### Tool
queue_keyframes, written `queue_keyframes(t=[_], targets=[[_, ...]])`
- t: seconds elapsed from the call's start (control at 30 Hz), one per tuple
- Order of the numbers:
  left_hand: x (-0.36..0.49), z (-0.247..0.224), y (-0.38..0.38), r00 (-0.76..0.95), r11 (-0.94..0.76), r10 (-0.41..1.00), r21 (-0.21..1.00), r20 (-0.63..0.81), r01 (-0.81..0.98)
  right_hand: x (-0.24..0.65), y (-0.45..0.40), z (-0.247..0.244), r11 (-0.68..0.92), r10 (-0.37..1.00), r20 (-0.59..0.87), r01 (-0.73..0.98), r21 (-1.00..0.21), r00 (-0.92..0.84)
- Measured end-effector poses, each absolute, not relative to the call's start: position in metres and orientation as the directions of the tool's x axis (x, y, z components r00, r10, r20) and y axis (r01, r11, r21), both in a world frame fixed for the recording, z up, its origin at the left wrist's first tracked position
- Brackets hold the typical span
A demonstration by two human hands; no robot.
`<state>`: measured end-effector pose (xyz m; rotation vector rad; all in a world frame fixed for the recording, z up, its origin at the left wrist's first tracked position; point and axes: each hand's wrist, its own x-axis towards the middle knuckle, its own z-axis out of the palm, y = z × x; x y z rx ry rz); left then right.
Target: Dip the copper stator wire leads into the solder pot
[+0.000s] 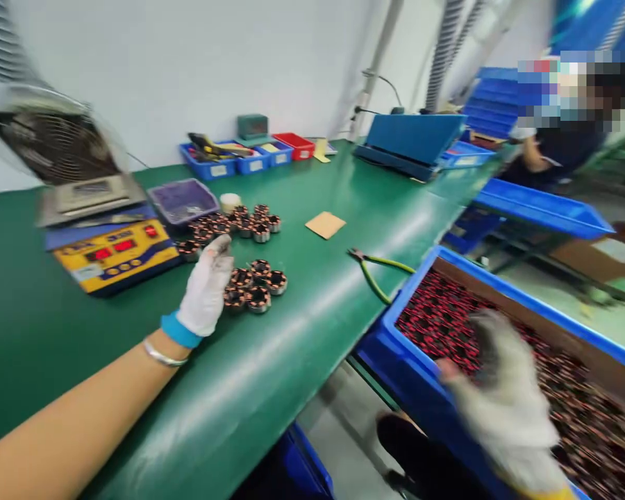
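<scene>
My left hand [211, 281], in a white glove with a blue cuff, is over the green table [302, 292], beside a small group of copper-wound cores [259, 298]. Its fingers look bent together; what they hold, if anything, is hidden. More wound cores [260, 226] stand just behind it. My right hand [505, 389], gloved and blurred by motion, reaches over a long blue bin [562, 305] full of red and copper-coloured wound parts [442, 323]. Its fingers curve down at the parts, and I cannot make out whether one is held.
Green-handled cutters [380, 278] lie near the bin. A tan card [326, 224], a yellow device [117, 253] with red displays, a purple tray [182, 201] and small blue bins [216, 167] are on the table. A person [567, 149] sits at the far right.
</scene>
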<state>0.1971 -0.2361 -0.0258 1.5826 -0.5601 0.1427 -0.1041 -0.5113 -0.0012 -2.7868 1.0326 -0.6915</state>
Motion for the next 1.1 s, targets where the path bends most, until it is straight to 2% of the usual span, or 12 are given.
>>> queue_keyframes(t=[0.03,0.1,0.2,0.3,0.37,0.43,0.53,0.6,0.67,0.9,1.0,1.1], targets=[[0.202,-0.026,-0.237,0.864,-0.064,-0.224,0.878,0.451,-0.475,-0.077,-0.489,-0.007,-0.875,-0.475,0.362,-0.384,-0.296,0.802],[0.212,-0.024,-0.236,0.825,-0.211,-0.193,0.799,0.531,-0.564,-0.020,-0.446,-0.012,-0.918,-0.215,0.232,-0.115,-0.378,0.949],[0.219,-0.017,-0.230,0.723,-0.399,-0.273,0.609,0.635,-0.685,0.061,-0.402,-0.004,-0.920,-0.100,0.141,-0.037,-0.390,0.985],[0.222,-0.003,-0.226,0.665,-0.597,-0.343,0.393,0.663,-0.700,0.115,-0.384,0.009,-0.952,-0.012,0.138,0.030,-0.305,0.990],[0.226,0.007,-0.228,0.696,-0.722,-0.386,0.272,0.605,-0.636,0.132,-0.378,0.015,-0.963,0.079,0.141,0.112,-0.244,0.987],[0.236,0.014,-0.235,0.783,-0.828,-0.411,0.167,0.467,-0.535,0.138,-0.373,0.019,-0.962,0.155,0.122,0.178,-0.207,0.980],[0.254,0.018,-0.247,0.906,-0.932,-0.336,0.049,0.258,-0.359,0.138,-0.367,0.020,-0.960,0.200,0.080,0.211,-0.183,0.977],[0.264,0.017,-0.253,0.942,-0.958,-0.278,0.023,0.187,-0.287,0.137,-0.364,0.020,-0.963,0.202,0.074,0.212,-0.169,0.977],[0.267,0.016,-0.256,0.950,-0.958,-0.280,0.030,0.138,-0.286,0.136,-0.362,0.021,-0.965,0.199,0.077,0.209,-0.160,0.977],[0.230,0.018,-0.243,0.867,-0.866,-0.493,0.051,0.077,-0.497,0.121,-0.362,0.018,-0.964,0.196,0.098,0.210,-0.165,0.976],[0.207,0.025,-0.229,0.810,-0.800,-0.586,0.135,0.032,-0.584,0.104,-0.361,0.013,-0.965,0.171,0.106,0.189,-0.180,0.979],[0.185,0.035,-0.208,0.729,-0.707,-0.683,0.293,-0.050,-0.643,0.085,-0.364,0.009,-0.963,0.154,0.156,0.184,-0.200,0.976]])
